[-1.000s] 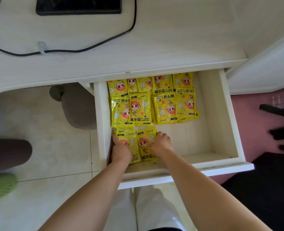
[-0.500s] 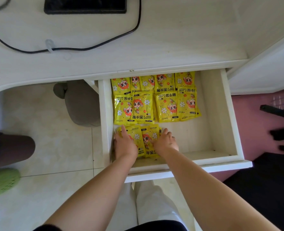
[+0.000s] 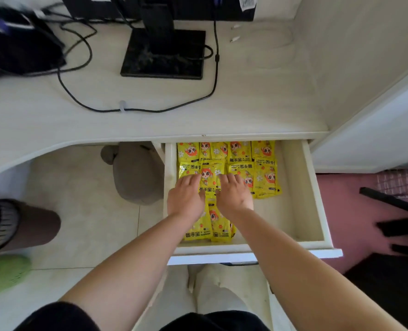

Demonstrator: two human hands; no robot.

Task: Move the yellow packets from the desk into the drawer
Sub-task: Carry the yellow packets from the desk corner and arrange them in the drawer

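Note:
Several yellow packets with a red cartoon figure lie flat in the open white drawer [image 3: 301,187] under the desk [image 3: 150,120]. Two rows of packets [image 3: 265,173] fill the back left part. Two more packets [image 3: 218,229] lie near the front wall, partly under my forearms. My left hand [image 3: 186,197] and my right hand [image 3: 232,195] rest side by side, palms down with fingers straight, on the middle row of packets. No yellow packet shows on the desk top.
A black monitor stand [image 3: 162,53] and black cables [image 3: 136,109] sit on the desk, with a dark bag [image 3: 18,44] at the far left. A grey stool [image 3: 136,173] stands left of the drawer. Another person's leg and green shoe [image 3: 4,271] are at the left.
Both hands slid from the front packets toward the back and now lie on the middle row. The camera tilted up, showing more of the desk top.

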